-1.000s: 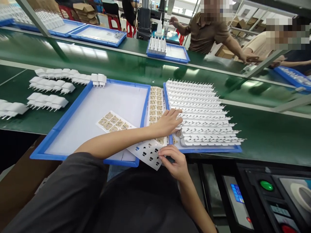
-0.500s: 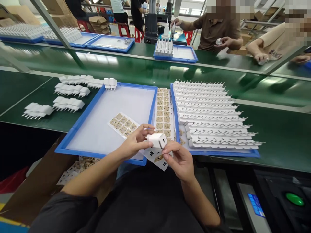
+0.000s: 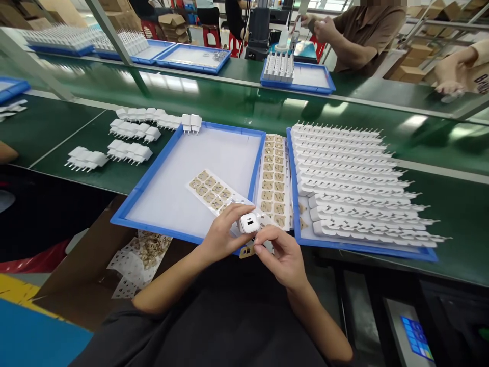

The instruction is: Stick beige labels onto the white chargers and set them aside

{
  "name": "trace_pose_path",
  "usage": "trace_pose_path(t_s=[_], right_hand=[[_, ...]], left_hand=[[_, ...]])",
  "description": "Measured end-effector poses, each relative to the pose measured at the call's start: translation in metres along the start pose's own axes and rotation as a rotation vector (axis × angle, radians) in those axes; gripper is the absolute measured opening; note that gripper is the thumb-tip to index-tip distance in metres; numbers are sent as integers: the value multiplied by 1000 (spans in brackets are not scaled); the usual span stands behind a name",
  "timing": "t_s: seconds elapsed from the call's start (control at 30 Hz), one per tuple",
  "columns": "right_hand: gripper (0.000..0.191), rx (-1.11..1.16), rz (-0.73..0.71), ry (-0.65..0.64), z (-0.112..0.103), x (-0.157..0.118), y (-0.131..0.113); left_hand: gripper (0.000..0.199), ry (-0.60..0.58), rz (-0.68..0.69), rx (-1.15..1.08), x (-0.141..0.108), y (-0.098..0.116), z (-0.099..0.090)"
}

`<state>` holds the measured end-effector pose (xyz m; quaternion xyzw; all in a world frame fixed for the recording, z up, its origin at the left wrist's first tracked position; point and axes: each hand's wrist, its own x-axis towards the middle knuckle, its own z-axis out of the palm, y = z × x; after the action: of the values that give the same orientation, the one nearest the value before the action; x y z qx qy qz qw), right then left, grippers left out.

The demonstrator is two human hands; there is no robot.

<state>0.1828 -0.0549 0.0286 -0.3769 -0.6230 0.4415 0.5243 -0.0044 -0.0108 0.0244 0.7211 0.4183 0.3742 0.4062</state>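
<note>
Between thumb and fingers, my left hand (image 3: 223,232) grips a white USB charger (image 3: 249,223), its port face turned toward me. Close beside it my right hand (image 3: 281,255) pinches a small tan sticker (image 3: 246,251) with dark cut-outs, held just below the charger. Under my hands lies a sheet of tan stickers (image 3: 210,191), partly over the blue-rimmed tray (image 3: 153,230). A longer sticker sheet (image 3: 274,178) lies between this tray and a second blue tray (image 3: 362,250), which holds rows of white chargers (image 3: 351,178) with their pins showing.
Loose white chargers (image 3: 130,151) stand in groups on the green table at left. Below the edge, a cardboard box (image 3: 84,290) holds peeled sheets and tan scraps. Across the bench are more trays (image 3: 324,84) and a co-worker in a brown shirt (image 3: 355,41).
The charger has turned so its port face points more toward me. The sticker in my right hand now hangs below it, flatter to view. My view has shifted left.
</note>
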Motion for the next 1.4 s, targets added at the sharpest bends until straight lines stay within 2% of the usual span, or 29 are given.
trace_pose_path(t_s=[0.1,0.17,0.33,0.43,0.6,0.9,1.4], right_hand=[[9,-1,15,58,-1,-1,1],[8,11,33,106,-2,0,1],[5,8,123,200,-4,2,2],[4,1,151,260,-5,5,1],[3,-27,173,234,-9,10,-3],[6,-41,176,210,-9,11,-4],[3,-174,148,274,1,13,-2]], left_hand=[[56,-100,125,-2,-2,-2,-1],[57,-115,192,-40,-5,-7,-1],[42,148,297,-16,-7,-17,5],[43,204,364,40,-5,-15,6],[45,178,390,73,-3,-8,3],[48,158,398,78,-3,-9,2],[43,199,450,141,-2,-5,2]])
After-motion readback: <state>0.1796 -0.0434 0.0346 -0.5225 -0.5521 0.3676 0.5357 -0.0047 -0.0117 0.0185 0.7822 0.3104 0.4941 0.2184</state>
